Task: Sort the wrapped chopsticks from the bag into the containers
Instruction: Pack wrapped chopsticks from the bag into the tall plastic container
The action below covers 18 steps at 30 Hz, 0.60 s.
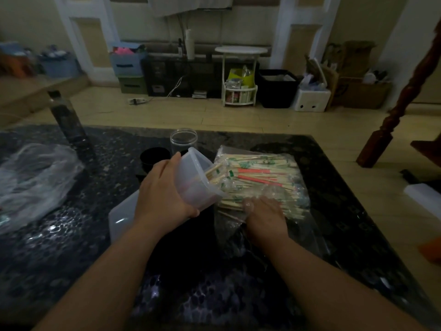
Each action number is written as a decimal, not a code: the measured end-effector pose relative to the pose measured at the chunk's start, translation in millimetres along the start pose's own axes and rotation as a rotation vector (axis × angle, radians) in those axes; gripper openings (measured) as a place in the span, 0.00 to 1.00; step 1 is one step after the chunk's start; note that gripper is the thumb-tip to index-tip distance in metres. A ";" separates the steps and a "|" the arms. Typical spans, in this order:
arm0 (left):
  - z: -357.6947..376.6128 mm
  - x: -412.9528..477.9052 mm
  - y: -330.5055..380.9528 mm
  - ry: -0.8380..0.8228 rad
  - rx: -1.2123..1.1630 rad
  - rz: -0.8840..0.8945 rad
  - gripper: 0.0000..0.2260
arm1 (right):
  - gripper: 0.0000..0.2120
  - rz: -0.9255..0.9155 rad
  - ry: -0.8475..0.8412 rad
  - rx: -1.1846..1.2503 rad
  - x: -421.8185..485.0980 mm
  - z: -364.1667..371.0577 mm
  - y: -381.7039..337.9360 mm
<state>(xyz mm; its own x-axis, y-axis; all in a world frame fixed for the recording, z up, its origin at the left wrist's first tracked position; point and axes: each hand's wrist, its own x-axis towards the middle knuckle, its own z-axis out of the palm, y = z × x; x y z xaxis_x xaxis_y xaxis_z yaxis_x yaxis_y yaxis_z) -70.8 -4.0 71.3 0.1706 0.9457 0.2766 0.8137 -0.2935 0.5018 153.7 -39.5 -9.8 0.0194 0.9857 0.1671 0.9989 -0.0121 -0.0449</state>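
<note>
A clear plastic bag [296,225] lies on the dark table, full of wrapped chopsticks [260,177] with green and red print. My left hand [164,199] holds a translucent plastic container [195,177] tipped on its side, its mouth facing the bag with a few chopsticks inside. My right hand [265,215] is inside the bag's opening, its fingers down on the near end of the chopstick pile; whether they grip any is hidden by the plastic. A clear round jar [183,140] stands upright behind the container. A white lid [120,216] lies under my left wrist.
A black cup [155,158] stands left of the jar. A crumpled plastic bag [33,185] lies at the table's left. A dark bottle [66,120] stands at the far left edge. A white object [424,197] sits beyond the right edge.
</note>
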 end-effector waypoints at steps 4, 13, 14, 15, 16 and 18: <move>-1.3 -1.6 -0.5 -0.010 -0.006 0.002 0.59 | 0.17 -0.026 -0.020 0.004 -8.7 -24.7 -6.8; -3.8 -12.3 0.8 -0.020 -0.007 0.056 0.59 | 0.17 0.094 -0.016 0.072 -24.5 -42.8 -16.7; -4.1 -13.4 0.9 -0.021 -0.005 0.063 0.59 | 0.17 0.097 -0.003 0.071 -27.5 -48.3 -16.7; -4.4 -14.0 0.4 -0.022 -0.005 0.066 0.59 | 0.18 0.100 0.013 0.070 -31.1 -54.4 -16.6; -4.7 -14.7 -0.4 -0.022 -0.006 0.067 0.59 | 0.19 0.100 0.032 0.071 -35.6 -61.1 -16.8; -5.5 -16.0 -0.9 -0.012 -0.014 0.067 0.59 | 0.18 0.094 0.095 0.084 -47.4 -75.9 -16.5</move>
<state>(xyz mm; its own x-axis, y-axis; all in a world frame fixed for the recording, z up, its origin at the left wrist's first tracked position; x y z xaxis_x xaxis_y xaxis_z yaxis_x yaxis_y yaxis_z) -77.3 -19.6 70.9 0.2312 0.9256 0.2996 0.7925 -0.3578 0.4939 139.4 -98.7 57.7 0.1204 0.9605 0.2508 0.9855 -0.0852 -0.1467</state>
